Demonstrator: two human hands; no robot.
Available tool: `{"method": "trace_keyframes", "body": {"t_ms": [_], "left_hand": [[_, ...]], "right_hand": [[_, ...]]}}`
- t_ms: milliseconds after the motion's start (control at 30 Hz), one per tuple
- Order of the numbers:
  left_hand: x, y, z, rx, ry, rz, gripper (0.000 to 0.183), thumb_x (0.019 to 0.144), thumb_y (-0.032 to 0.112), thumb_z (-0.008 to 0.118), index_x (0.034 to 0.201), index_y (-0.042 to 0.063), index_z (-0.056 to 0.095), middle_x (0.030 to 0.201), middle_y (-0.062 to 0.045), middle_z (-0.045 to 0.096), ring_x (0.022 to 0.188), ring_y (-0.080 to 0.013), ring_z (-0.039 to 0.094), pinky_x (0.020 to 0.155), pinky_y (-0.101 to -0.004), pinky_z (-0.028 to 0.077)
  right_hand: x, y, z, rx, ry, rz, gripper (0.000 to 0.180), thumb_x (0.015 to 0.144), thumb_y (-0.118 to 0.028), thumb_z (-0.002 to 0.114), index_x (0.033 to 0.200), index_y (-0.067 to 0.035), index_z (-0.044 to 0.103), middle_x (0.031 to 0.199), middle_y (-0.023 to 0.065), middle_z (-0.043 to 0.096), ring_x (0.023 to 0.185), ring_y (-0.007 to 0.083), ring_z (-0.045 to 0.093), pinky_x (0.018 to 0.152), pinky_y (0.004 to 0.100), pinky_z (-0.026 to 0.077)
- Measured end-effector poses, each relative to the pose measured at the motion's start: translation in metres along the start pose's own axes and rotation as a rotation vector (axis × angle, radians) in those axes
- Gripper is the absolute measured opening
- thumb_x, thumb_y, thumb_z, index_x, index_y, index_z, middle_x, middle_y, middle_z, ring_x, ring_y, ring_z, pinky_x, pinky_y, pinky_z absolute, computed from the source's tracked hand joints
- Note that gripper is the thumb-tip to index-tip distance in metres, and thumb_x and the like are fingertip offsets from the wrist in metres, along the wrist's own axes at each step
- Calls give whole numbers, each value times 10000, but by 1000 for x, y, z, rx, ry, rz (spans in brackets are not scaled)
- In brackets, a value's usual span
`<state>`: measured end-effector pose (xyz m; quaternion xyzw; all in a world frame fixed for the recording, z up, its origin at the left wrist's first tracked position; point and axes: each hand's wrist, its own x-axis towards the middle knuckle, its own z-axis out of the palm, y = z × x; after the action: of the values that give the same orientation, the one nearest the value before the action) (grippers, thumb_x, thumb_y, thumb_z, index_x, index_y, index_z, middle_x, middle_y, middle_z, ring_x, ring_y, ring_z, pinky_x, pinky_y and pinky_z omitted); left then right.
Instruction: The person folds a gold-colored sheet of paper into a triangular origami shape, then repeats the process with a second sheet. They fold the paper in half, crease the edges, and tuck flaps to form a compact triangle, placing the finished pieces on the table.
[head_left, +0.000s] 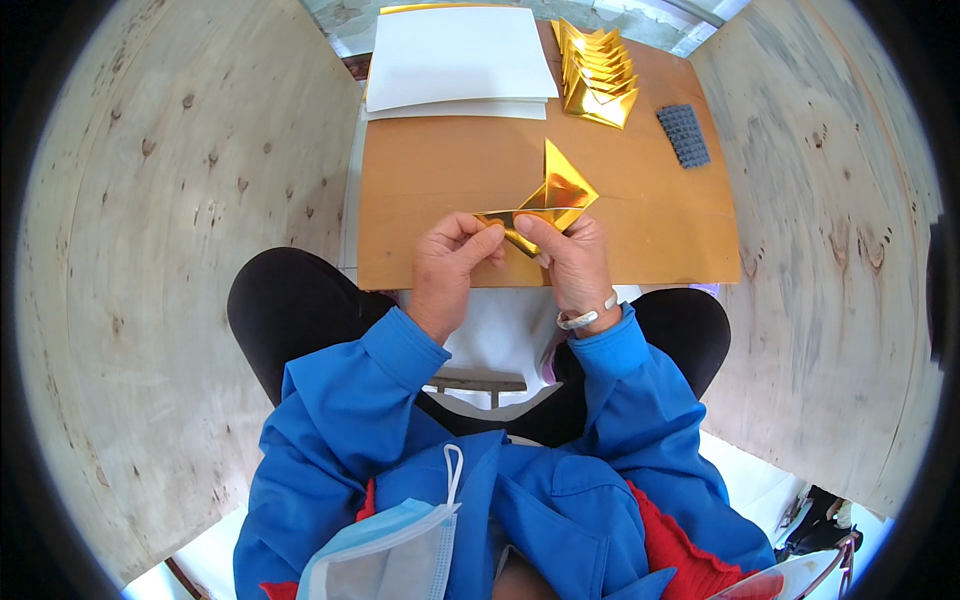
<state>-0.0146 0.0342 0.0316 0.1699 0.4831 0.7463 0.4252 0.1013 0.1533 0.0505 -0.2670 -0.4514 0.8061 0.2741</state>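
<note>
A sheet of shiny gold foil paper (568, 187), partly folded with pointed corners, is held up over the front of the brown table. My left hand (450, 259) pinches its left end between thumb and fingers. My right hand (570, 251), with a silver bracelet at the wrist, grips its lower right part, the thumb lying on the near side. Beyond the hands, at the back of the table, stands a row of folded gold foil pieces (598, 75) nested in one another. To their left lies a stack of sheets (461, 60), white side up, with a gold edge showing at the back.
A dark grey textured pad (682, 136) lies near the right edge of the brown tabletop (450, 165). Wooden panels stand on the left (202, 187) and on the right (817, 187). A blue face mask (390, 551) hangs at my chest. My knees flank the table's front edge.
</note>
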Motion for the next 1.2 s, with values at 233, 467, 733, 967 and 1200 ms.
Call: {"method": "trace_keyframes", "body": {"t_ms": [233, 467, 733, 967, 1200], "left_hand": [[-3, -2, 3, 26, 0, -12, 100, 997, 105, 668, 925, 38, 652, 841, -56, 686, 763, -131, 636, 759, -284, 537], [-2, -3, 2, 1, -35, -7, 107, 972, 112, 713, 932, 22, 670, 870, -51, 692, 789, -113, 648, 758, -266, 548], [-8, -9, 6, 37, -37, -40, 87, 982, 104, 685, 952, 22, 676, 896, -67, 704, 813, -139, 653, 799, -309, 552], [-9, -12, 6, 74, -71, -51, 103, 984, 120, 689, 974, 18, 690, 914, -80, 721, 797, -140, 666, 769, -310, 561], [-11, -10, 11, 125, -74, -69, 144, 994, 142, 684, 977, -1, 696, 910, -95, 731, 764, -143, 673, 752, -306, 569]], "right_hand": [[-2, 1, 1, 7, 3, -1, 207, 911, -73, 785, 1103, -23, 724, 1034, 63, 752, 903, 133, 710, 797, 272, 584], [-2, 4, 2, -23, -4, -17, 195, 913, -108, 794, 1086, -42, 733, 974, 40, 753, 848, 104, 690, 732, 234, 552], [-4, 4, 6, -16, -8, -50, 173, 911, -95, 787, 1065, -37, 733, 968, 38, 752, 838, 100, 682, 708, 239, 553], [-4, 5, 11, 56, 4, -32, 159, 902, -94, 793, 1039, -42, 732, 925, 31, 744, 761, 87, 659, 633, 234, 528], [-3, 11, 12, 30, 50, 0, 143, 889, -118, 810, 987, -50, 731, 865, 20, 727, 701, 70, 632, 583, 226, 499]]}}
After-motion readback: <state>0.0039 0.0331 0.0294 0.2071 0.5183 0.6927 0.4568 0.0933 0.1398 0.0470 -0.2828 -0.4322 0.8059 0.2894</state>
